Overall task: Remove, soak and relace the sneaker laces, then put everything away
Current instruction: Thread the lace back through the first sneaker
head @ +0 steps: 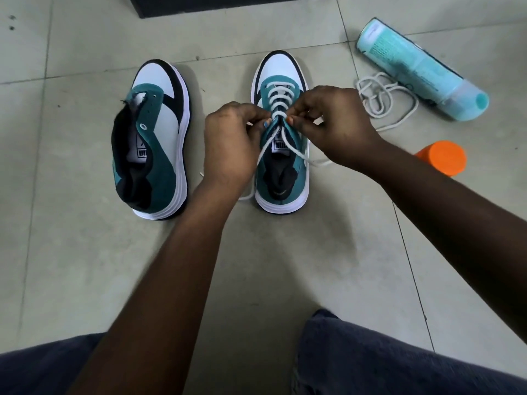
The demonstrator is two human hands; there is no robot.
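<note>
While the half-laced sneaker [281, 132] stands on the floor [85, 252] toe pointing away, left hand [231, 143] and right hand [333, 124] pinch its white lace [278, 109] mid-tongue, the spare lace [382, 95] lying nearer the right hand.

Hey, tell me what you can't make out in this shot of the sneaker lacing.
- Head view: the upper eyelets of the right sneaker are covered by the left hand and right hand.
- Print on the blue bottle is too small to read.
- The orange-capped object is partly hidden by the right forearm.
- The loose lace runs under the bottle.
</note>
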